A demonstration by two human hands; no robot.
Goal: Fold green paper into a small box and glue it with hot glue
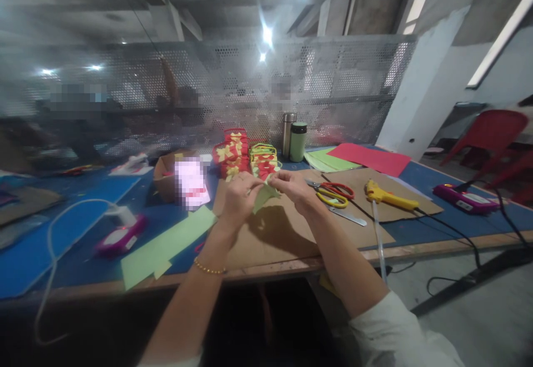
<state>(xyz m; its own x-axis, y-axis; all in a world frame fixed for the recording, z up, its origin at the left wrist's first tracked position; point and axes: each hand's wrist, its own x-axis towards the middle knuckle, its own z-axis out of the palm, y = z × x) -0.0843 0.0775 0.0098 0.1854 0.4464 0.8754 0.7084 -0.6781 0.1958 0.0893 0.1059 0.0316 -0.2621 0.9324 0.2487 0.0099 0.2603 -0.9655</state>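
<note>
Both fingertip grips are narrow: the left hand (240,193) and the right hand (295,186) together hold a pale green paper piece (262,199) above brown cardboard (245,251).

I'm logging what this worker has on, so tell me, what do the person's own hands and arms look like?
The left hand and right hand are ungloved. A gold-coloured beaded bracelet circles the left forearm. The right sleeve is off-white and loosely creased; only a pale edge of the left sleeve shows.
</note>
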